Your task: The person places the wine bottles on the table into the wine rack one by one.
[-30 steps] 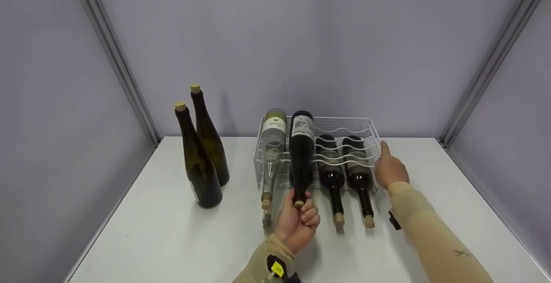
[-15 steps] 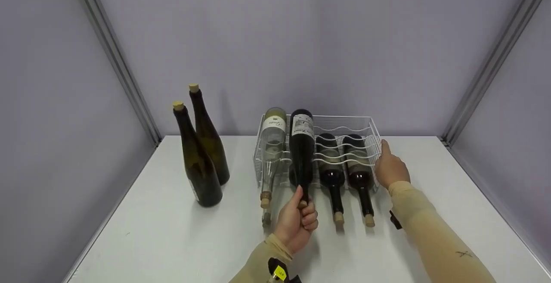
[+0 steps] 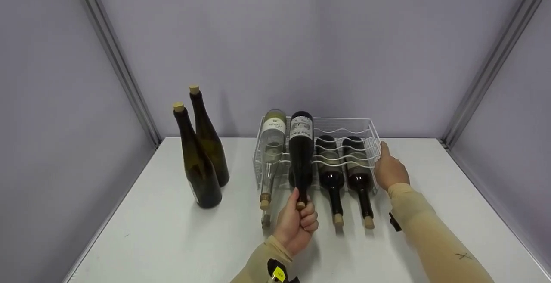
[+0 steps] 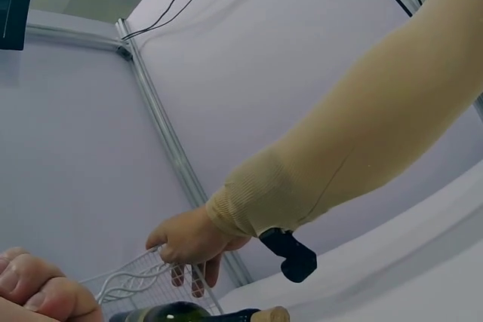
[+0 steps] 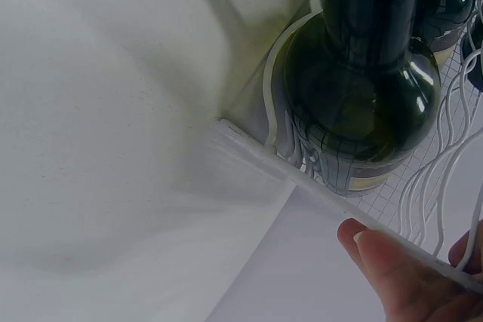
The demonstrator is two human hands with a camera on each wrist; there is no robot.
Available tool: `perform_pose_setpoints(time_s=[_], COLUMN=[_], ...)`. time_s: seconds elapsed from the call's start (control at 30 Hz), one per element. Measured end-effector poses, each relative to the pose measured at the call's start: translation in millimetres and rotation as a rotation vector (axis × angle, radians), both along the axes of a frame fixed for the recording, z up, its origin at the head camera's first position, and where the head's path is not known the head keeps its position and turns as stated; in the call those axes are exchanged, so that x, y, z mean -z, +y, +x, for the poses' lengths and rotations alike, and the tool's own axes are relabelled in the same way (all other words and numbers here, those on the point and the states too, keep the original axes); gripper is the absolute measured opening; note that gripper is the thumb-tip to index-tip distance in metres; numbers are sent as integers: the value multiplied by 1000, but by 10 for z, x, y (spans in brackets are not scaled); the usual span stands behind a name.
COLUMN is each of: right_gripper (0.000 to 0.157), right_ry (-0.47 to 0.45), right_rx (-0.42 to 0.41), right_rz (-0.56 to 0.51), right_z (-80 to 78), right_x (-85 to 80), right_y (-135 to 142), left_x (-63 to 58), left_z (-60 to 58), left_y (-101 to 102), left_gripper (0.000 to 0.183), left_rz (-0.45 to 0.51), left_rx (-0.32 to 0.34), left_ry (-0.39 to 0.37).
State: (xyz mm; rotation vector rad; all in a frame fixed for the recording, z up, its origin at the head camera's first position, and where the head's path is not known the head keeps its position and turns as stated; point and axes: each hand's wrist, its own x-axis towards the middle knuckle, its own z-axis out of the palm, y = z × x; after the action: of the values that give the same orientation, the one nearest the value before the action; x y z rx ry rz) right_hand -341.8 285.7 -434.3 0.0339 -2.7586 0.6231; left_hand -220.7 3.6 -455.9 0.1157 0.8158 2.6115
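My left hand (image 3: 297, 225) grips the neck of a dark wine bottle (image 3: 301, 145) with a white label. That bottle lies on the upper level of a white wire wine rack (image 3: 344, 121), its corked neck pointing toward me. My right hand (image 3: 391, 170) holds the rack's right side; in the right wrist view the thumb (image 5: 377, 258) presses against the side wire. A clear bottle (image 3: 273, 138) lies to the left of the held one, also on top. Two dark bottles, a middle one (image 3: 331, 179) and a right one (image 3: 359, 181), lie lower in the rack.
Two dark green corked bottles, a front one (image 3: 200, 166) and a rear one (image 3: 211, 145), stand upright left of the rack on the white table (image 3: 142, 231). Beneath the clear bottle, another glass neck (image 3: 266, 219) shows. Grey panels (image 3: 275, 46) enclose the table at the back and sides.
My left thumb and fingers have shifted slightly around the bottle's neck, whose corked end swung a little right and partly back. The right hand and rack look the same.
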Motion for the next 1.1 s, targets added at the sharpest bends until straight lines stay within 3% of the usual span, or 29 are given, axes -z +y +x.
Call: perform_pose_setpoints(time_s=[0.73,1.1], right_gripper=[56,56], right_ry=[-15,2], right_rx=[4,-10], right_rz=[-2,2], right_z=[4,16], right_x=[-8,-21], right_y=[-16,-16], left_x=[-33,-43], left_z=[10,9], left_y=[0,-14], left_gripper=[38,38], left_rz=[-77,-86], left_rx=[-20,-12], left_ry=[1,-41])
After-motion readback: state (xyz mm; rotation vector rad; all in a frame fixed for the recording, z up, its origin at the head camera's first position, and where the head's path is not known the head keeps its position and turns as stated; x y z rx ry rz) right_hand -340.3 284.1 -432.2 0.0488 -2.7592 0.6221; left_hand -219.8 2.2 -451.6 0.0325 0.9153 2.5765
